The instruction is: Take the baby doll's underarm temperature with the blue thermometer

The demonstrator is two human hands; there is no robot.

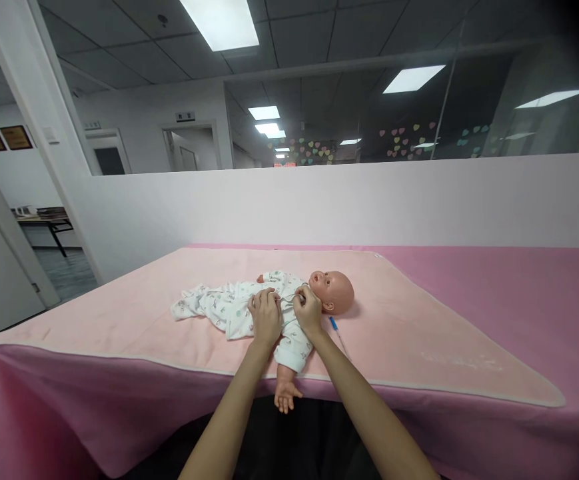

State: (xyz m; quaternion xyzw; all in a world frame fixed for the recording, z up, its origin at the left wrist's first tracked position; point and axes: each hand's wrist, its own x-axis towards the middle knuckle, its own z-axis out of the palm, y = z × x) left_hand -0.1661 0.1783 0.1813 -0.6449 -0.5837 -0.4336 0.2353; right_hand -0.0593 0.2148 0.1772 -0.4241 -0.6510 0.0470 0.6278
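Note:
A baby doll [338, 292] lies on its back with its head to the right, dressed in a white printed outfit [234, 303]. My left hand [266, 313] is closed at the chest of the outfit, fingers curled onto the cloth. Close to the collar, my right hand [309, 308] is pinched on the front of the garment. Thin light strands of cloth or tie show between my hands; their exact form is too small to tell. The doll's near arm [285, 387] hangs past the table's front edge, under my forearms.
Beside the doll's head lies a thin clear stick with a blue end [334, 324]. A peach mat [409, 340] lies under the doll on a pink tablecloth [529, 300]. Behind the table stands a low white wall [349, 207] topped with glass.

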